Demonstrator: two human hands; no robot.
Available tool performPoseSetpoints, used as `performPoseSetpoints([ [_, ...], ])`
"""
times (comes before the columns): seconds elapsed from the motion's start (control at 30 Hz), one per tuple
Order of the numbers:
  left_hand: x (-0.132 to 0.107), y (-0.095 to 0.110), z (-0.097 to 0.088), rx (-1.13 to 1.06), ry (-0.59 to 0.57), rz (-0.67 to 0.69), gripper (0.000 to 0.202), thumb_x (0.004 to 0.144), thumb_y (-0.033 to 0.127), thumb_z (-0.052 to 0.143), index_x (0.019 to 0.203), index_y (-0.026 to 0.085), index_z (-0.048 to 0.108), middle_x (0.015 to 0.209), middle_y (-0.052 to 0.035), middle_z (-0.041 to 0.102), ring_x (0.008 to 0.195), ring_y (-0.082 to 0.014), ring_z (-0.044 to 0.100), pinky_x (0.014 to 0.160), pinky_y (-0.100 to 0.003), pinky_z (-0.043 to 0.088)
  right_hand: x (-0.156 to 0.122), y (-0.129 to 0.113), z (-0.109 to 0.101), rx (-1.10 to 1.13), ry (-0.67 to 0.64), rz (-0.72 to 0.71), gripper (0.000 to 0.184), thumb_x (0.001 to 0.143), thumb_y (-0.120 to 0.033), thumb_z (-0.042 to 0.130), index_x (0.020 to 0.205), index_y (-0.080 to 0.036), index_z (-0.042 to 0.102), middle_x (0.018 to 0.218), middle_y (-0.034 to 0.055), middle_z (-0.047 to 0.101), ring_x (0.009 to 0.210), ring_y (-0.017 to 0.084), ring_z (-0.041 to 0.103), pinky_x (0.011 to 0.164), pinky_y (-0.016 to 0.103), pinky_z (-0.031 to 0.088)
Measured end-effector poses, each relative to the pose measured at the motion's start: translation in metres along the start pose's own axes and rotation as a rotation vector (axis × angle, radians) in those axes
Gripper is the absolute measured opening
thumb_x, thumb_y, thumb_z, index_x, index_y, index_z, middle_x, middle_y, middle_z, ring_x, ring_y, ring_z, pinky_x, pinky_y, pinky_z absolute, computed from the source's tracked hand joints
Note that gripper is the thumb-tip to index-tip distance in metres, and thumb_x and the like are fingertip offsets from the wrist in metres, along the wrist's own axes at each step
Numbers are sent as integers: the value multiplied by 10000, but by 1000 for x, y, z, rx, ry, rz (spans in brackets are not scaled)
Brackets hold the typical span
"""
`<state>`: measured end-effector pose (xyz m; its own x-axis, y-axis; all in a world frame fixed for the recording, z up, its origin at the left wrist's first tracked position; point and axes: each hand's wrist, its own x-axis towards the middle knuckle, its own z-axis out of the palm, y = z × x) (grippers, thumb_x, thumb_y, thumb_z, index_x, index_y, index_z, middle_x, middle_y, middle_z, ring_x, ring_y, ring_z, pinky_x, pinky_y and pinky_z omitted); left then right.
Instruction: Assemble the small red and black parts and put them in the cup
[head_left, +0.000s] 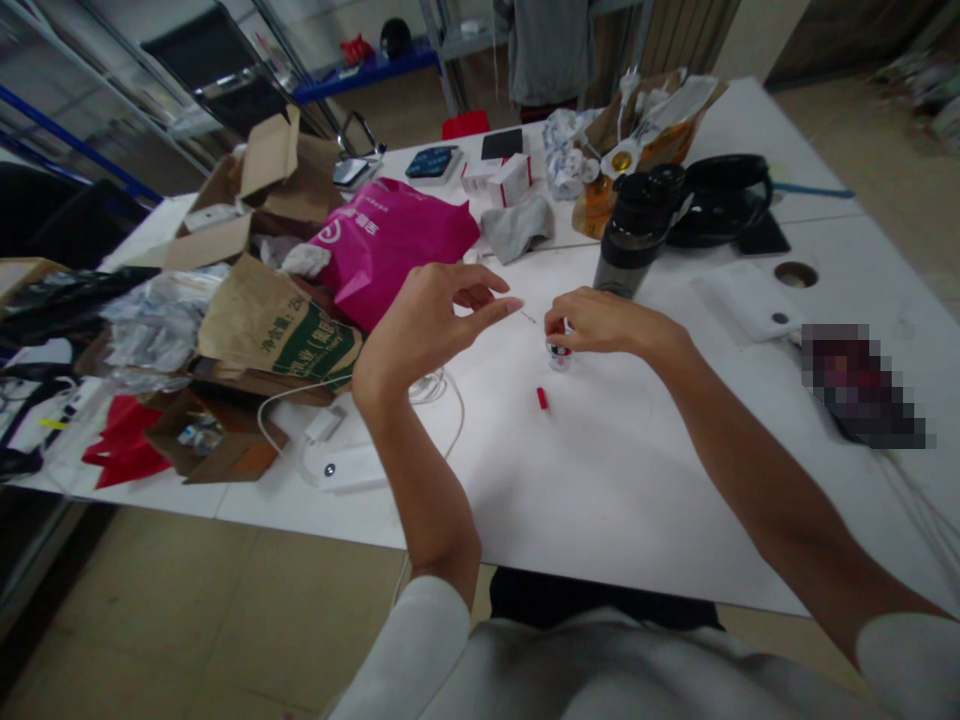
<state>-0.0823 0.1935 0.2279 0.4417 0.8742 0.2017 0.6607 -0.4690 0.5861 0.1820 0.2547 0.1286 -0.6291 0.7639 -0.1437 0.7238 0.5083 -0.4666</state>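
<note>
My right hand (604,320) has its fingers closed around the top of a small clear bottle (559,360) with a dark and red label, standing on the white table (615,480). Its upper part is hidden by the fingers. To the left, my left hand (431,320) hovers over the table with thumb and fingers apart, and I see nothing between them. A thin dark mark or thread (529,317) shows between the two hands, too fine to name. Just in front of the bottle lies a small red cap-like piece (542,398).
Behind my hands are a magenta bag (401,240), a grey cloth (517,228) and a dark drink bottle (634,235). A tape roll (796,274) lies right. Left are a brown paper bag (259,310), a white cable (457,400) and cardboard boxes (217,455). A person (547,50) stands beyond.
</note>
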Motion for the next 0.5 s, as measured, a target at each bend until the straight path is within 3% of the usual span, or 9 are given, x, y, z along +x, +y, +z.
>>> performPoseSetpoints([
  [0.5, 1, -1, 0, -21, -4, -3, 249, 1097, 406, 831, 1140, 167, 890, 1044, -63, 904, 941, -194, 840, 917, -302, 655, -1, 2, -2, -7, 18, -22, 141, 996, -287, 770, 1047, -222, 884, 1071, 98, 844, 982, 266, 730, 872, 361, 505],
])
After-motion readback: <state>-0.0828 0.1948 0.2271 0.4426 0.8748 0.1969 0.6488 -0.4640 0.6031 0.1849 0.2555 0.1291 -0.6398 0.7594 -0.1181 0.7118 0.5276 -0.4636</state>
